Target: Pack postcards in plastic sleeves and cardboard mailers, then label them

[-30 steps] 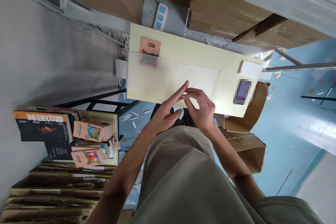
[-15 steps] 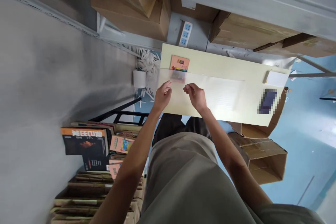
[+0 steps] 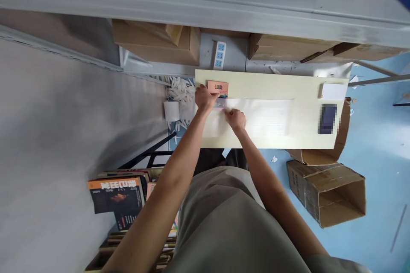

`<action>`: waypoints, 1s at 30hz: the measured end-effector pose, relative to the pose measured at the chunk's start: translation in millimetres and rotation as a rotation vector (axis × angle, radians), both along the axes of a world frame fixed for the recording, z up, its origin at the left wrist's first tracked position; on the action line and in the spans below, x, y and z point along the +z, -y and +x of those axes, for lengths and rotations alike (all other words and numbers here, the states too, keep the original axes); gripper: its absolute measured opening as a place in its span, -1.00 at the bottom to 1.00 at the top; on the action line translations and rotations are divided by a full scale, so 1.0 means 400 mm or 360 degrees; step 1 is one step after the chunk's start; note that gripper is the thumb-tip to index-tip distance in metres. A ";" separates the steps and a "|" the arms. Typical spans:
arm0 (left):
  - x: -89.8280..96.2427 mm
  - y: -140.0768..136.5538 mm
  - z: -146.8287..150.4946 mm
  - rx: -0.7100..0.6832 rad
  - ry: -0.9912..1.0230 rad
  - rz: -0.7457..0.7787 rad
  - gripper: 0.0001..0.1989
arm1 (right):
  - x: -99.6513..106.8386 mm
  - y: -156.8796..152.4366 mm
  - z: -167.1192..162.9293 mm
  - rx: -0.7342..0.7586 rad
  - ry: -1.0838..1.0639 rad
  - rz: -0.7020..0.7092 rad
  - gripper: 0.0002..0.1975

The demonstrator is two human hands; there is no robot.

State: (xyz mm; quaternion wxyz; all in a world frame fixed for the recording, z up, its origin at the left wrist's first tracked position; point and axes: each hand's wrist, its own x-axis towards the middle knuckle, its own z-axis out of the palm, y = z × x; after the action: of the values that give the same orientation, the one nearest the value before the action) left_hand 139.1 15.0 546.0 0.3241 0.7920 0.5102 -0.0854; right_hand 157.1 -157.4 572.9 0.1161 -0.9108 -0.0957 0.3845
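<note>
A pink booklet with a colourful cover lies at the left end of the cream board. A clear plastic sheet stretches across the board and overlaps the booklet's lower part. My left hand is at the booklet's left side, its thumb across the cover and its fingers curled at the edge. Just right of and below the booklet, my right hand is closed in a pinch at the clear sheet. Its fingertips are partly hidden.
On the cream board, a white box and a blurred dark phone-like object lie at the right. Behind is a power strip. A white roll stands left. Cardboard boxes and magazines sit lower down.
My left hand has moved up to the booklet's left side and taken hold there. My right hand has come down to the clear sheet. The camera view has shifted.
</note>
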 end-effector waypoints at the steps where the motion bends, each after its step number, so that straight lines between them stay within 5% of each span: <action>1: 0.000 -0.013 0.003 -0.0005 -0.0005 -0.0046 -0.58 | -0.004 0.002 0.002 -0.0024 -0.0024 0.0021 -0.52; 4: 0.012 -0.044 0.012 -0.0039 0.0190 -0.0077 -0.88 | -0.018 0.014 0.010 -0.0038 -0.0090 0.0107 -0.56; 9: 0.106 -0.027 0.022 -0.0073 0.0743 0.0158 -0.81 | -0.040 0.099 0.035 0.0082 -0.0191 0.0442 -0.72; 12: 0.186 0.050 0.005 -0.0104 0.0968 0.0136 -0.74 | -0.047 0.212 0.066 0.0011 -0.0185 0.0655 -0.81; 15: 0.226 0.180 -0.018 -0.0008 0.1114 -0.0215 -0.62 | -0.044 0.349 0.110 -0.0262 -0.0288 0.0855 -0.71; 19: 0.179 0.397 -0.023 0.0249 0.1153 -0.0897 -0.47 | -0.017 0.517 0.171 -0.0714 -0.0591 0.1151 -0.34; 22: 0.109 0.538 -0.002 0.0364 0.1033 -0.1144 -0.41 | 0.003 0.610 0.209 -0.0836 -0.0655 0.1252 -0.25; 26: 0.031 0.645 0.037 0.0490 0.0946 -0.1131 -0.39 | -0.014 0.684 0.245 -0.0703 -0.0575 0.1309 -0.31; 30: -0.014 0.672 0.066 0.0543 0.0928 -0.0975 -0.45 | -0.061 0.706 0.272 -0.0616 -0.0433 0.1289 -0.38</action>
State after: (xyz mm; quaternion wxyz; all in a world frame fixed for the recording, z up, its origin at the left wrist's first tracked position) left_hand 165.3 -253.9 540.5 0.6830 0.5552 0.4721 0.0488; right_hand 266.0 -439.9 548.7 0.5433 -0.7345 -0.0504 0.4035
